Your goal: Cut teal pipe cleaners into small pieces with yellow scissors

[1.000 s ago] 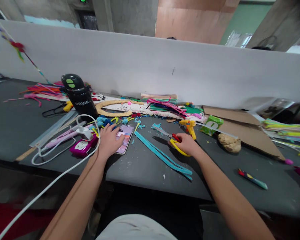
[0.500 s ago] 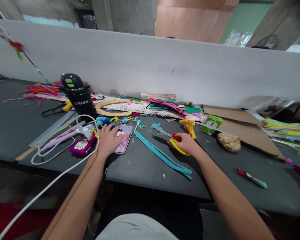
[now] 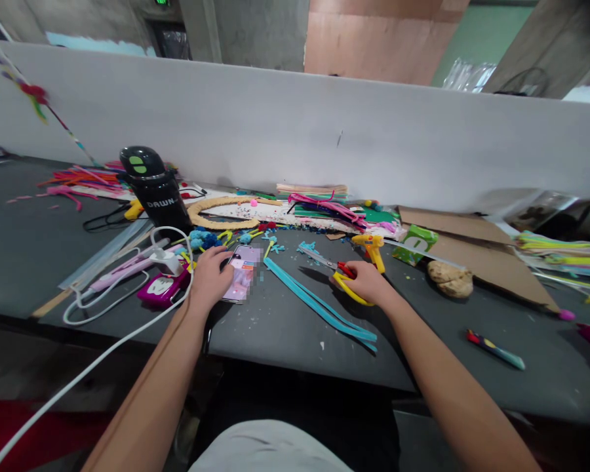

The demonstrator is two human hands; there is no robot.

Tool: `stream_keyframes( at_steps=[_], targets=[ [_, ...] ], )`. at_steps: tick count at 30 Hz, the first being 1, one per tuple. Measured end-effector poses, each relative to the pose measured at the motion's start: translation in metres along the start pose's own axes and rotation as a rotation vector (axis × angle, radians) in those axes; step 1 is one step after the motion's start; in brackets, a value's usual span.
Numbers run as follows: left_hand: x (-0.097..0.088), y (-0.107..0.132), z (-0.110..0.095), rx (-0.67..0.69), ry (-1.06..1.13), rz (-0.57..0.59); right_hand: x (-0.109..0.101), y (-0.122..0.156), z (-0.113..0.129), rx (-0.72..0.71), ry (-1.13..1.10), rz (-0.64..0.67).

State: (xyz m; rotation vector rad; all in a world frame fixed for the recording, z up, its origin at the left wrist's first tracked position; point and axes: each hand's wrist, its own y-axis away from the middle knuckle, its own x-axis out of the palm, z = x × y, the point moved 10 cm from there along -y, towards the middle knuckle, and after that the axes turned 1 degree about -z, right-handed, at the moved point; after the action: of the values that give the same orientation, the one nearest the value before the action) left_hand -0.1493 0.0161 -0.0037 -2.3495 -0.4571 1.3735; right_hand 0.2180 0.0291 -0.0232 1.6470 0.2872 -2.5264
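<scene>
One pair of scissors [image 3: 332, 265] gripped in the right hand [image 3: 366, 284]; one phone [image 3: 242, 267] beside it, under the left.
The phone is laid on the table, partly covered by the left hand [image 3: 210, 276]; whether it is gripped cannot be told. Between phone and scissors, at least two blue strips [image 3: 317, 308] are spread.

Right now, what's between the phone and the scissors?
Blue strips, with blue scraps near the strips' far end, lie between the phone and scissors; the head view shows it.

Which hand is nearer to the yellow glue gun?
Right. The right hand, holding scissors, is just in front of the glue gun; the left hand is farther left, at the phone.
</scene>
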Motion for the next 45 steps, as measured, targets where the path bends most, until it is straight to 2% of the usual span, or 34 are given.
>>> stream_keyframes(
  at_steps=[9, 12, 15, 18, 21, 28, 33, 39, 45],
  targets=[
    [0.001, 0.0, -0.001, -0.013, 0.002, 0.006, 0.0, 0.0, 0.001, -0.001, -0.011, 0.002],
    [-0.004, 0.001, -0.003, -0.024, 0.037, 0.011, 0.0, 0.0, 0.0, -0.004, -0.015, 0.002],
    [-0.011, 0.009, -0.012, 0.042, 0.118, 0.051, 0.0, 0.0, -0.001, 0.0, -0.021, -0.005],
    [-0.014, 0.022, -0.023, 0.145, 0.111, 0.107, 0.0, 0.0, -0.001, 0.005, -0.003, 0.001],
    [-0.015, 0.028, -0.023, 0.145, 0.042, 0.078, 0.0, 0.001, 0.004, -0.005, 0.013, 0.015],
    [-0.005, 0.021, -0.018, 0.06, -0.096, 0.02, -0.001, 0.002, 0.006, -0.012, 0.005, 0.002],
    [-0.023, 0.027, -0.019, 0.064, 0.047, -0.022, 0.001, 0.001, 0.001, -0.006, 0.003, 0.005],
    [-0.031, 0.042, -0.028, 0.148, 0.043, 0.009, 0.001, 0.001, 0.002, -0.006, 0.014, 0.009],
    [-0.02, 0.039, -0.026, 0.107, -0.081, 0.029, 0.001, 0.001, 0.004, -0.019, 0.009, 0.01]
  ],
)
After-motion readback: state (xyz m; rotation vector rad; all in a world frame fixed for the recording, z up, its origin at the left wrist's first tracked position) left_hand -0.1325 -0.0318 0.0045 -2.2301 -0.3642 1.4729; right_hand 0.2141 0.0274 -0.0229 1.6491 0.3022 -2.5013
